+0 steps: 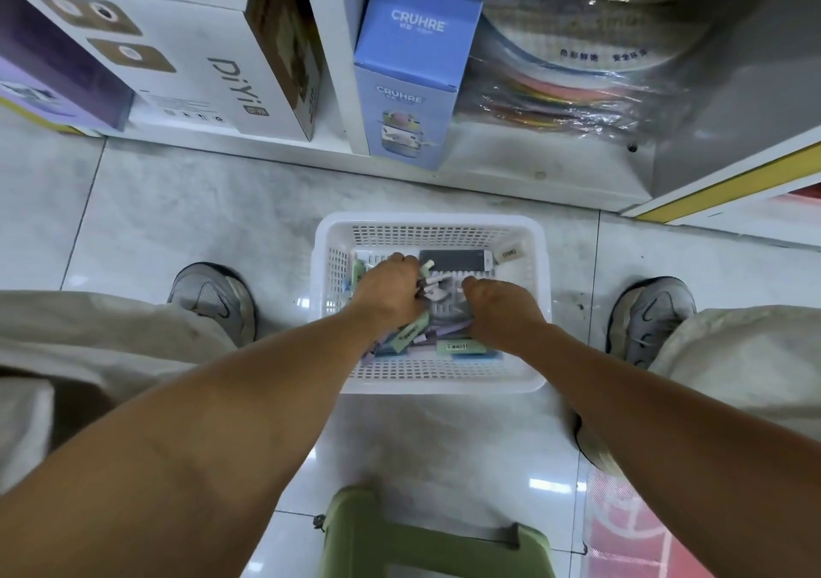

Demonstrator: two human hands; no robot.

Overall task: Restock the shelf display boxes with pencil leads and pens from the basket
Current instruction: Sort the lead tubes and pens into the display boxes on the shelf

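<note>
Left hand [391, 291]: inside the basket, fingers curled round a bunch of small pale packs [428, 286].
Basket [426, 222]: white, perforated, on the floor tiles [177, 204] between two grey shoes, before the bottom shelf.
Loose packs [453, 346]: pastel, piled at the near wall.
Right hand [497, 311]: knuckles up, fingers bent down among the packs; grip cannot be told.

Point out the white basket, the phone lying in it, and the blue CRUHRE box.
white basket [426, 221]: head view, far rim.
phone [453, 260]: head view, middle of its dark screen.
blue CRUHRE box [411, 89]: head view, front face.
</note>
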